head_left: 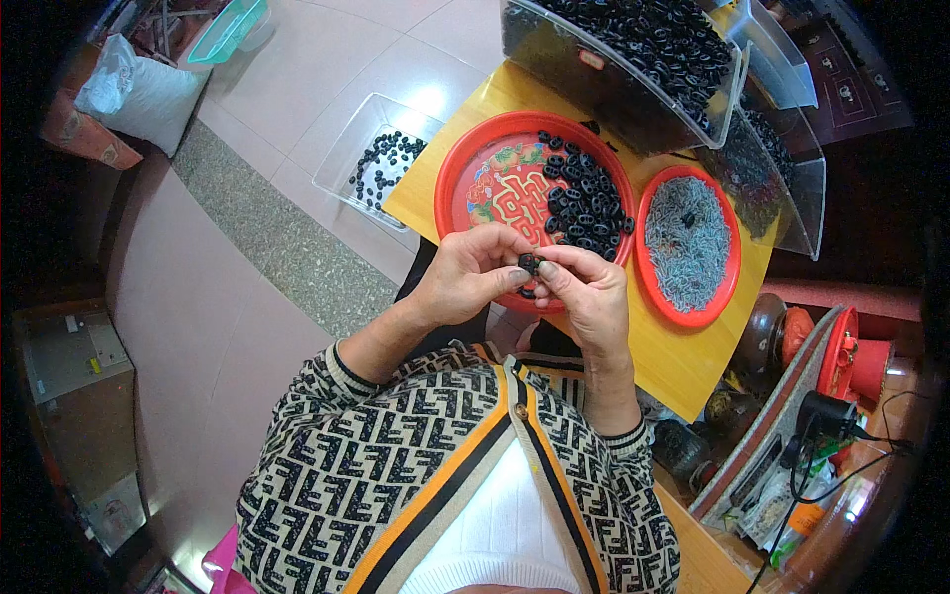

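Note:
Over the near rim of a round red tray (450, 183), my two hands meet at the fingertips. My left hand (465, 277) pinches a small black plastic piece (528, 263) between thumb and fingers. On the other side of that piece, the thumb and forefinger of my right hand (592, 297) close on it too; anything smaller between them cannot be made out. Many black oval pieces with holes (584, 198) lie heaped in the right half of the tray. To its right, a smaller red oval tray (734, 259) holds slim grey screw-like pieces (688, 257).
On the yellow tabletop (648, 342), a clear bin (614, 94) full of black parts stands at the back, with another clear bin (807, 198) to its right. A clear box (341, 158) with small black pieces sits left. Cables (792, 475) hang at lower right.

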{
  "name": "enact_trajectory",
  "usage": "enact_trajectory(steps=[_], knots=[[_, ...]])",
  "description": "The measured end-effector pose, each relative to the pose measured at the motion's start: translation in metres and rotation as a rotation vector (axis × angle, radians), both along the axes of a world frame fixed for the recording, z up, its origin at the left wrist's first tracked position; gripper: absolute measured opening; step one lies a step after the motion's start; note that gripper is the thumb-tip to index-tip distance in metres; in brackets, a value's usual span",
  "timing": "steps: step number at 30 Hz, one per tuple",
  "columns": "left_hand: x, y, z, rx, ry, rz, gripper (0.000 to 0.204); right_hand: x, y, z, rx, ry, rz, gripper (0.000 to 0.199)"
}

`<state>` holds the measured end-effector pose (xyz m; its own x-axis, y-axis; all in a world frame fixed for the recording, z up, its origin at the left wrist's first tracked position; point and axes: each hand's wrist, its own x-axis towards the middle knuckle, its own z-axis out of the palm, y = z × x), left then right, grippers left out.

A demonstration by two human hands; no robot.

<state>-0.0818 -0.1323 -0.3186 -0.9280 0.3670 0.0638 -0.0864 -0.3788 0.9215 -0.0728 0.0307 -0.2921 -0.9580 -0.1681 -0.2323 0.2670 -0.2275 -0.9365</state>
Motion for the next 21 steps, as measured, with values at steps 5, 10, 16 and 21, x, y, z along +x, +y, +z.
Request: enact_trajectory(steps=[5, 10, 16, 21], knots=[[0.0, -0.001, -0.002, -0.022, 0.005, 0.002, 0.017, -0.007, 0.005, -0.002, -0.168, -0.124, 0.091, 0.016], [-0.001, -0.003, 0.0, -0.026, 0.005, -0.004, 0.015, -0.011, 0.01, -0.003, -0.19, -0.136, 0.17, 0.014], [0.001, -0.002, 0.003, 0.007, -0.003, 0.019, 0.014, -0.011, 0.006, -0.002, -0.158, -0.106, 0.175, 0.014], [0.002, 0.0, 0.003, -0.008, 0.004, 0.015, 0.014, -0.011, 0.007, -0.005, -0.176, -0.103, 0.18, 0.017]])
